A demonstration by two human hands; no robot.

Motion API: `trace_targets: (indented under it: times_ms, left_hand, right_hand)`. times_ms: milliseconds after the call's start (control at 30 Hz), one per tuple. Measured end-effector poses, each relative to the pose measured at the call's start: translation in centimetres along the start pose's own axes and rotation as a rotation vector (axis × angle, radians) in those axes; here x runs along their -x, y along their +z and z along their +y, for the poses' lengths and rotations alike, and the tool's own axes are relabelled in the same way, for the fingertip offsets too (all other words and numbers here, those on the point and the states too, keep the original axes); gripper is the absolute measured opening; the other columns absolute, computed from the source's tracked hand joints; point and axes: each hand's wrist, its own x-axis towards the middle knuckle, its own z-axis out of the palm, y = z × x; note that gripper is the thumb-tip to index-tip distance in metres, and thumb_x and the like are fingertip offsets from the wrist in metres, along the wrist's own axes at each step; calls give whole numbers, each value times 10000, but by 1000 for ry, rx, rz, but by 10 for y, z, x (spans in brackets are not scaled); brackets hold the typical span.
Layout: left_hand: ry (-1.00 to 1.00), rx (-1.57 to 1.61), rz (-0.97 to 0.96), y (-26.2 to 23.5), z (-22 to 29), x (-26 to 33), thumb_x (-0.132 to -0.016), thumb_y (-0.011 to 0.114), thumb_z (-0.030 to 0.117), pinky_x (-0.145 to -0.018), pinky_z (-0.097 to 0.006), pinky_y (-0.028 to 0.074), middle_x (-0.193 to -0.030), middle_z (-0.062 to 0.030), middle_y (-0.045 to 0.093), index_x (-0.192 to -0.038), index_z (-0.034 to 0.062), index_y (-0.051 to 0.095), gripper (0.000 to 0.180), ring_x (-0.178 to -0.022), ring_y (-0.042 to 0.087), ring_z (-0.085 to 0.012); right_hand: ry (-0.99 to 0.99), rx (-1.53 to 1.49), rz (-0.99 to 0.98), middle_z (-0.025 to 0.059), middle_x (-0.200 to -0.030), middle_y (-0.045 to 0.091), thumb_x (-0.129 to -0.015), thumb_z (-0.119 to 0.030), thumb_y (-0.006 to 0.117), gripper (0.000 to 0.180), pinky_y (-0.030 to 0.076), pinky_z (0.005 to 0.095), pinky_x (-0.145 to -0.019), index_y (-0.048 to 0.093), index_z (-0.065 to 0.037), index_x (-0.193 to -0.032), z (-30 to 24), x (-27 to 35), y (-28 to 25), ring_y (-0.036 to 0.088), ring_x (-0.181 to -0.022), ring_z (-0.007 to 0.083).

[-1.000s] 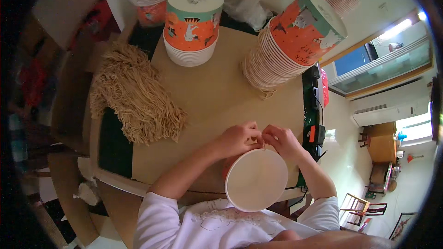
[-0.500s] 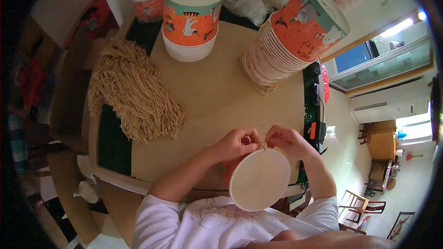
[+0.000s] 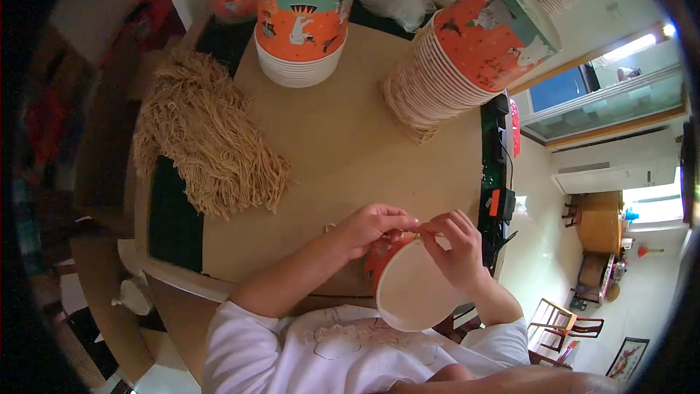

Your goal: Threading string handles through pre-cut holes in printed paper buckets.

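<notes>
An orange printed paper bucket is held tilted against my body, its round white rimmed end facing me. My left hand is closed at the bucket's far edge, thumb and fingertips pinching a thin tan cord. Right beside it, my right hand pinches the same cord, fingertips almost touching the left ones. Part of the bucket's edge is hidden by my right hand. The fingers cover most of the cord, so I cannot tell whether it is knotted.
A heap of tan cords lies on the left of the cardboard-covered table. Two upside-down stacks of printed buckets, one upright and one leaning with cords, stand at the back. Black adapters and wires line the right edge.
The bucket has shifted slightly right. My right hand has turned and come in over its edge, closer to my left hand, where the cord was stretched between them before.
</notes>
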Motion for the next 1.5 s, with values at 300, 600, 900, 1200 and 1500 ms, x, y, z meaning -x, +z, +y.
trace_targets:
  times_ms: [300, 600, 900, 1200, 1500]
  left_hand:
    - [85, -55, 100, 5, 3, 6, -818, 638, 169, -375, -178, 327, -584, 32, 520, -859, 46, 642, 130, -440, 428, -35]
    - [221, -111, 95, 1, -6, 3, -799, 641, 104, -402, -181, 365, -639, 8, 582, -871, 31, 644, 103, -476, 466, -28]
    - [417, -593, 207, 9, 4, 14, -773, 657, 54, -697, -223, 476, -823, -26, 620, -884, 16, 619, 124, -770, 580, -79]
    - [562, -719, 214, 14, 3, 17, -751, 675, 95, -584, -225, 457, -760, -16, 612, -833, 15, 621, 126, -612, 526, -64]
    - [519, -746, 221, 14, 9, 16, -816, 597, 62, -638, -217, 483, -807, -19, 641, -940, 14, 629, 136, -710, 580, -54]
  right_hand:
    - [-123, 243, 34, 57, -797, 610, -682, -35, 678, 173, 433, 336, -664, 644, -58, -850, -11, -1, -3, 569, -716, 222]
    - [257, -197, -133, 118, -855, 612, -753, 14, 607, 173, 457, 281, -703, 635, -9, -923, -6, -7, -10, 599, -764, 243]
    - [495, -578, -339, 35, -775, 619, -766, 15, 621, 55, 462, 234, -739, 616, 17, -820, 24, -16, -3, 571, -762, 91]
    - [442, -405, -278, 32, -746, 611, -742, 5, 624, 53, 452, 235, -698, 600, 3, -788, 14, -19, -2, 570, -727, 101]
    - [419, -409, -259, 43, -752, 619, -756, -5, 633, 61, 451, 237, -685, 607, 7, -810, 19, -16, 0, 570, -726, 103]
